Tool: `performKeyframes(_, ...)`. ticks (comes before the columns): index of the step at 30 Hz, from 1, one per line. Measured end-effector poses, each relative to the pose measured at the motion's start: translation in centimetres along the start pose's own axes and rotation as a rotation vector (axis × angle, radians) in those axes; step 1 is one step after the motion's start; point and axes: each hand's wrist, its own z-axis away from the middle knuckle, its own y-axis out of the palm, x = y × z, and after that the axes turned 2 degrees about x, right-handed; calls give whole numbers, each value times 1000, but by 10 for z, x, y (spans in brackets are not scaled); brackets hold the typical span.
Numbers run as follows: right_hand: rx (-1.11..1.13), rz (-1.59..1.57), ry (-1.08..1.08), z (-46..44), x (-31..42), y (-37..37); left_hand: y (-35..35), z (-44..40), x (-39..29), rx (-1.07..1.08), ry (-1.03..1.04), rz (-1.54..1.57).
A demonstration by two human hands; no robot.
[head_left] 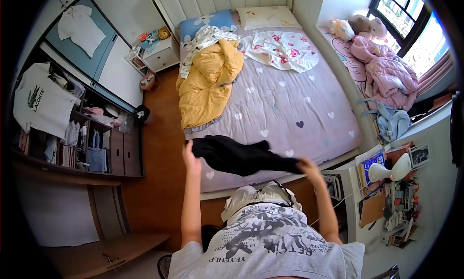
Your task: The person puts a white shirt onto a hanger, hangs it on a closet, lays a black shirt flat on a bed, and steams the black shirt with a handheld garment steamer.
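Note:
A black cloth is stretched sideways between my two hands, over the near edge of the bed. My left hand grips its left end, fingers closed. At the other end, my right hand is closed on the cloth and slightly blurred. The cloth hangs in loose folds, and its exact shape cannot be made out. Beyond it, a yellow quilt lies bunched on the bed's left side.
An open wardrobe with hanging clothes stands at the left. A desk with a white lamp and books is at the right. Pillows lie at the headboard. A pink quilt lies by the window.

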Motion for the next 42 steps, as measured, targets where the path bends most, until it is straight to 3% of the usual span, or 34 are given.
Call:
performKeyframes(1,-234,-172,2,11,15,-26,-17,-9,-8,-49,126,-31)
performKeyframes(3,-426,-316,-244,1,-5,-89,-26,-7,-35,-158,230,-53)
performKeyframes(5,-620,-470,-457,-1,27,-118,2,12,-61,-167,221,-139)
performKeyframes(7,-690,-574,-513,-4,53,-138,14,15,-68,-2,224,-264)
performKeyframes(8,-714,-440,-581,-3,64,-144,22,16,-70,-4,221,-265)
performKeyframes(9,-732,-305,-647,-2,76,-150,31,16,-73,65,196,-292)
performKeyframes(10,-709,-452,-605,3,96,-153,37,19,-76,134,171,-318)
performKeyframes(15,-683,-399,-684,38,108,-178,54,55,-104,390,83,-336)
performKeyframes(17,-458,-580,-685,80,109,-190,53,85,-128,382,139,-389)
performKeyframes(19,-535,-483,-910,121,113,-194,30,104,-154,413,372,-391)
performKeyframes(20,-465,-661,-934,140,114,-199,30,107,-168,573,379,-192)
performKeyframes(21,-394,-838,-948,154,112,-207,59,100,-175,-407,322,-320)
performKeyframes(22,-865,-785,-909,148,105,-218,70,97,-167,-374,408,-383)
performKeyframes(23,-864,-782,-901,140,116,-216,74,99,-149,-146,430,-507)
performKeyframes(25,-363,-575,-745,113,156,-193,88,110,-95,535,208,-728)
performKeyframes(27,-467,-106,-529,71,169,-170,109,133,-16,1110,-189,-698)
performKeyframes(28,-498,81,-384,54,168,-153,117,152,12,1219,-316,-596)
performKeyframes(29,-521,267,-225,44,162,-135,114,164,27,1214,-422,-517)
performKeyframes(31,-481,875,-435,49,146,-104,106,172,38,1129,-548,-407)
performKeyframes(33,16,506,-582,66,155,-66,95,171,39,1005,-599,-327)
performKeyframes(35,456,145,-515,79,153,-24,83,171,35,875,-616,-258)
performKeyframes(37,407,213,-544,87,160,8,77,171,34,779,-611,-208)
performKeyframes(38,271,300,-638,82,152,17,75,172,34,744,-606,-194)
performKeyframes(41,257,386,-547,77,151,24,69,173,36,662,-593,-158)
performKeyframes(42,175,365,-650,77,151,30,66,172,37,640,-586,-151)
